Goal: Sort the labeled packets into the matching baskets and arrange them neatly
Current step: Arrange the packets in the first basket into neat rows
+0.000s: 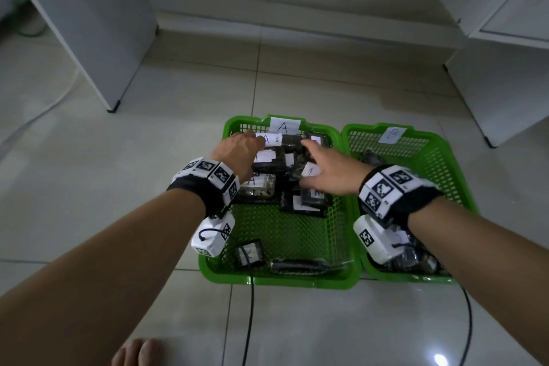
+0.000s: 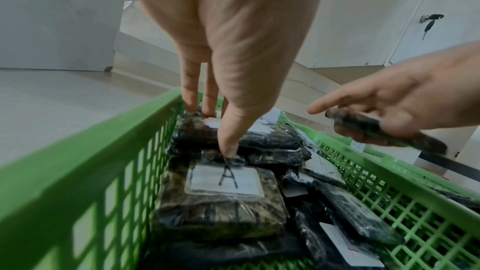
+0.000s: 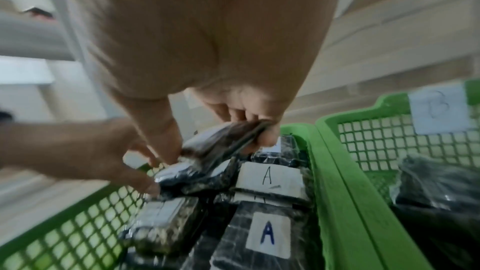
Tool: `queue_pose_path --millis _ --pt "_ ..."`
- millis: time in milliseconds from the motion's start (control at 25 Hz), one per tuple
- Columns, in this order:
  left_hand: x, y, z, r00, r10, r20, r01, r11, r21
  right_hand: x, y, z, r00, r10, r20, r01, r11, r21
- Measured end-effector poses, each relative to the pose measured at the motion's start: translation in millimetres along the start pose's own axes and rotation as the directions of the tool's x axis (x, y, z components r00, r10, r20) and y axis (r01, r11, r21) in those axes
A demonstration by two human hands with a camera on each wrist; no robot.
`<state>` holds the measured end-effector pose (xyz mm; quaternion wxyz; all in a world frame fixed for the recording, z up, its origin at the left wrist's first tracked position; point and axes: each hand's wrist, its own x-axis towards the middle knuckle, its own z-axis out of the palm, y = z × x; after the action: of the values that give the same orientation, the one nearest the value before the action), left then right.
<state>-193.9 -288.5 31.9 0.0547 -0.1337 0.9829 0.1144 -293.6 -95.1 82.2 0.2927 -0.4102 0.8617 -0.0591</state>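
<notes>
Two green baskets stand side by side on the tiled floor. Basket A point(image 1: 279, 281) carries a paper label A point(image 1: 283, 125); basket B point(image 1: 445, 157) on the right carries label B point(image 1: 392, 134). Dark plastic-wrapped packets point(image 2: 223, 202) with white A labels fill the far half of basket A. My left hand point(image 1: 240, 151) is at the far left corner, its straight fingers point(image 2: 189, 106) and thumb pressing on the stacked packets there. My right hand point(image 1: 323, 169) hovers over the same basket and pinches a dark packet point(image 3: 223, 141) between thumb and fingers, lifted above the others.
Two loose packets point(image 1: 249, 252) lie at the near end of basket A. Basket B holds several dark packets point(image 1: 416, 258). White cabinets point(image 1: 89, 24) flank the floor on both sides. Black cables point(image 1: 251, 306) trail toward me, and toes point(image 1: 139, 352) show at the bottom.
</notes>
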Motion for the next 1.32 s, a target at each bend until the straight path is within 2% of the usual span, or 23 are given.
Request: queue_pose_path --millis 120,240,360,600,840,1040,1160,1320 --pt "1.6 -0.8 0.4 1.0 -0.003 -0.008 0.003 1.0 -0.021 2.6 -3.7 12.5 0.993 -0.1 -0.064 0.091 0.987 -0.13" --pt "2.4 -1.7 2.0 1.0 -0.02 -0.006 0.02 0.999 -0.047 5.8 -6.4 15.3 0.963 -0.23 -0.142 0.204 0.962 -0.18" --pt "1.6 -1.7 2.2 1.0 -0.024 -0.012 0.023 0.999 -0.047 13.4 -8.7 19.0 0.94 -0.297 -0.165 0.246 0.931 -0.271" --pt "4.3 0.0 0.4 1.0 -0.015 0.006 0.016 1.0 -0.023 20.2 -19.6 30.4 0.951 -0.291 -0.104 0.226 0.884 -0.409" --pt "3.6 -1.2 -0.3 1.0 -0.025 -0.009 0.024 0.998 -0.065 14.8 -34.4 31.0 0.951 -0.308 0.037 0.27 0.76 -0.591" --pt "0.5 -1.2 3.8 0.999 -0.024 -0.025 0.023 0.998 -0.054 16.8 -51.8 37.9 0.944 -0.32 0.083 0.297 0.71 -0.639" --pt "-1.1 -2.7 6.2 0.998 -0.006 -0.064 0.006 1.0 -0.008 16.4 -54.3 41.3 0.952 -0.297 0.078 0.276 0.717 -0.64" --pt "-2.1 -1.8 7.8 0.998 -0.001 -0.066 0.003 0.999 0.035 13.8 -49.9 39.6 0.967 -0.252 0.027 0.219 0.776 -0.591"
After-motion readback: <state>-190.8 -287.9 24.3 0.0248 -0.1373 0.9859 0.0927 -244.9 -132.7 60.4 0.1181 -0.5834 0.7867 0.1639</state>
